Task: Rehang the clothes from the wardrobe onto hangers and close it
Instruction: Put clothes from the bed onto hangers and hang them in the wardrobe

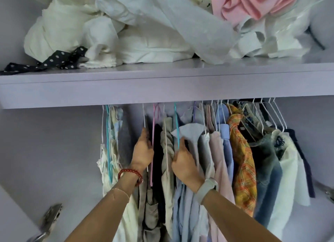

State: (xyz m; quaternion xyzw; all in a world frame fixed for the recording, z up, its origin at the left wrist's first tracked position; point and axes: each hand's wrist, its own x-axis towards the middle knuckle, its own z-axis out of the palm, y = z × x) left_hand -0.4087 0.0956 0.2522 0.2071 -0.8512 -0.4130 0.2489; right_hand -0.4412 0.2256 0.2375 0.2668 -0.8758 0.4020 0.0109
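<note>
A row of clothes hangs on thin wire hangers under a lilac shelf [162, 86] in the open wardrobe. My left hand [142, 151] reaches between the garments and grips a white hanger beside a dark garment [158, 151] on a pink hanger [153, 133]. My right hand [182, 160] holds the shoulder of a light blue shirt [189, 133] on a teal hanger [176, 126]. Between my hands hangs a beige garment [167, 148]. The rail itself is hidden behind the shelf edge.
Crumpled white clothes [108, 34], a pink garment [244, 5] and a black dotted ribbon [54, 61] lie piled on the shelf. To the right hang a pink shirt [216, 151], an orange plaid shirt [242, 160] and denim [267, 160]. Door hinges [50, 216] show at the lower left.
</note>
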